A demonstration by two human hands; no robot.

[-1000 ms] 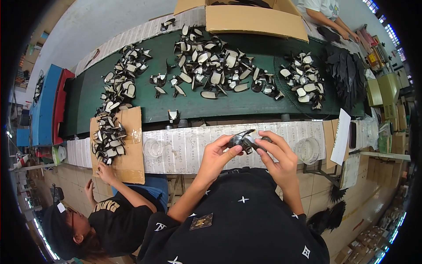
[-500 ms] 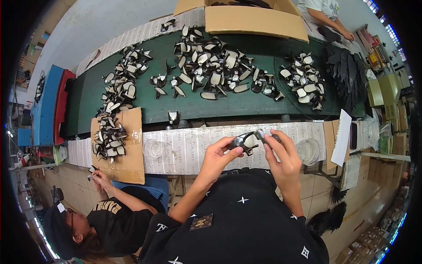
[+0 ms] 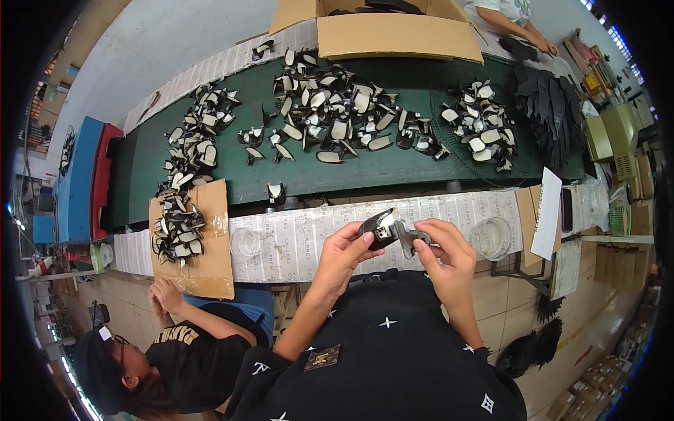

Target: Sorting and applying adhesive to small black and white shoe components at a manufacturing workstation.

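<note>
My left hand (image 3: 340, 251) pinches a glossy black shoe heel (image 3: 380, 230) with a cream face, above the near edge of the covered bench. In my right hand (image 3: 448, 254) is a small dark grey tool (image 3: 406, 240), gripped between thumb and fingers. Its flat end meets or nearly meets the heel's right side; the exact contact cannot be made out. More heels of the same kind lie in a big pile (image 3: 337, 112) on the green table in front of me.
Two clear round dishes, left (image 3: 246, 243) and right (image 3: 491, 237), stand on the paper-covered bench (image 3: 295, 245). Heels also lie on a cardboard sheet (image 3: 210, 270). An open carton (image 3: 400, 38) is at the back. A co-worker (image 3: 196, 337) sits at left; another person's arm (image 3: 516, 28) shows far right.
The heel has been turned in my left hand, and the tool has shifted from its upper side to its right side. The co-worker's hands have moved closer to the cardboard.
</note>
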